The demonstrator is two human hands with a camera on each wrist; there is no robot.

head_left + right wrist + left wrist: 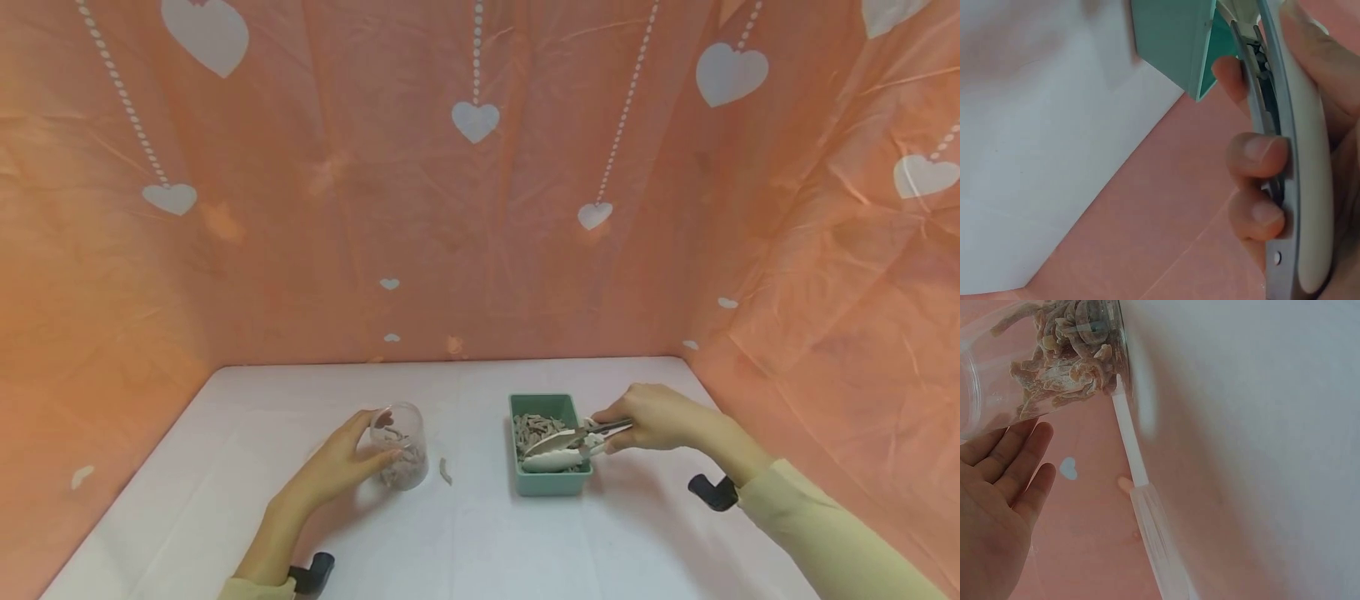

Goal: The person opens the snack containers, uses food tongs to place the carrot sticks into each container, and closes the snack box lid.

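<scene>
My left hand [326,473] holds a clear round jar [414,425] upright on the white table, thumb on one side and fingers on the other. Inside the jar is a heap of brownish, dried-looking strips [1072,365]. With my right hand [656,417] I grip metal tongs with pale handle covers [1310,187], fingers curled round both arms. The white tong heads [553,461] reach down into a green rectangular box [551,485], over the strips [534,429] in it. Whether a strip is between the heads I cannot tell.
A single loose strip [446,471] lies on the white table [480,550] between the jar and the green box. An orange cloth with white hearts [450,233] encloses the table at the back and sides. Each wrist wears a black mount [712,492].
</scene>
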